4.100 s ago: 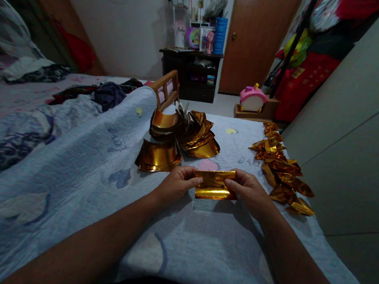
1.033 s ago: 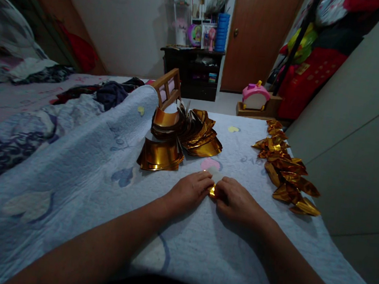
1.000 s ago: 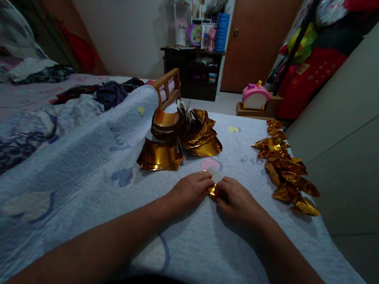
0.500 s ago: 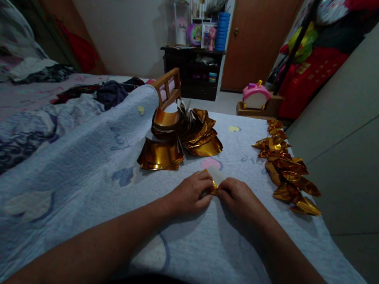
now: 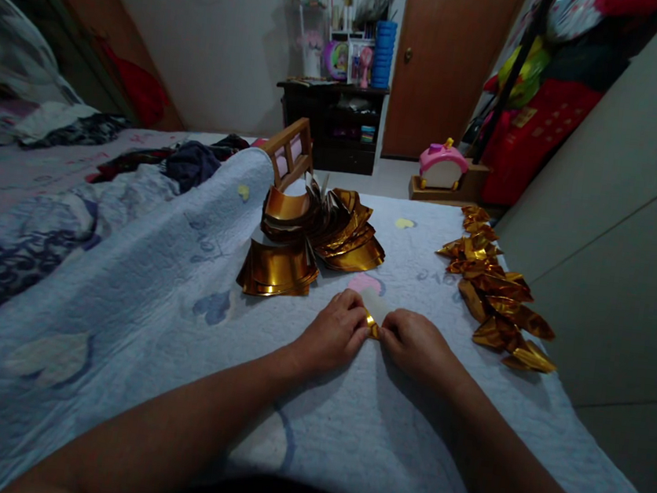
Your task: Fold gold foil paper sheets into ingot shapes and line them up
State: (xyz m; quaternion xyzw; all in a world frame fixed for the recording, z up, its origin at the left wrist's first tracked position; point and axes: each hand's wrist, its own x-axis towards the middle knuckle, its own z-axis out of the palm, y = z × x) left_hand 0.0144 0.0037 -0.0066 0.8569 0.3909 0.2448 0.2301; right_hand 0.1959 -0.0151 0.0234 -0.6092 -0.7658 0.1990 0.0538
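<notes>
Between my hands, low over the quilted cover, is a sheet of gold foil paper (image 5: pixel 372 327) with a pale back side showing beyond its gold edge. My left hand (image 5: pixel 338 328) pinches its left part, fingers closed. Thumb and fingers of my right hand (image 5: pixel 414 342) are closed on the right end. Part of the sheet is hidden under the fingers. Ahead and to the left lie fanned stacks of gold foil paper (image 5: pixel 282 267). Folded gold foil pieces (image 5: pixel 493 285) lie in a row along the right side.
The light blue quilted cover (image 5: pixel 219 376) lies under everything. A wooden rail (image 5: pixel 292 151) stands behind the paper stacks. Clothes (image 5: pixel 192 164) are heaped on the left. Farther off are a dark cabinet (image 5: pixel 330 124), a pink toy (image 5: pixel 443 167) and a door (image 5: pixel 452 71).
The fingers of my left hand have shifted slightly on the sheet, and more of its gold edge and pale side shows. The stacks and folded pieces stay as they were.
</notes>
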